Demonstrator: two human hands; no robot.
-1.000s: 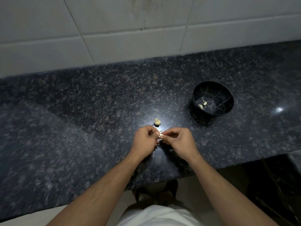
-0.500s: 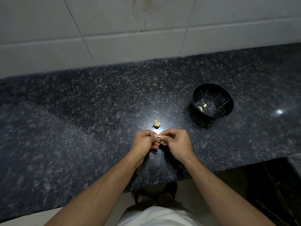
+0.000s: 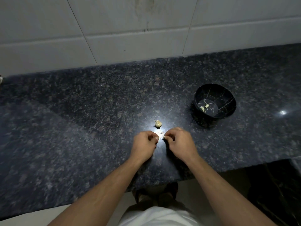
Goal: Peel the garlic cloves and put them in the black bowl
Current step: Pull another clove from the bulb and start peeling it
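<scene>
Over the dark granite counter my left hand point(image 3: 144, 145) and my right hand point(image 3: 180, 143) meet fingertip to fingertip, both pinching a small pale garlic clove point(image 3: 161, 136) between them. Just beyond the hands a piece of garlic bulb point(image 3: 158, 123) lies on the counter in a bright light reflection. The black bowl point(image 3: 228, 97) with thin pale veins stands to the right and farther back, holding two peeled cloves point(image 3: 204, 107) at its bottom.
The granite counter point(image 3: 81, 128) runs left and right, backed by a white tiled wall point(image 3: 130, 38). Its front edge steps back at the right, above a dark gap point(image 3: 268, 185). My feet show on the floor below.
My hands have drawn slightly apart, so more of the clove shows between the fingertips. The bowl and the bulb piece have not moved on the counter.
</scene>
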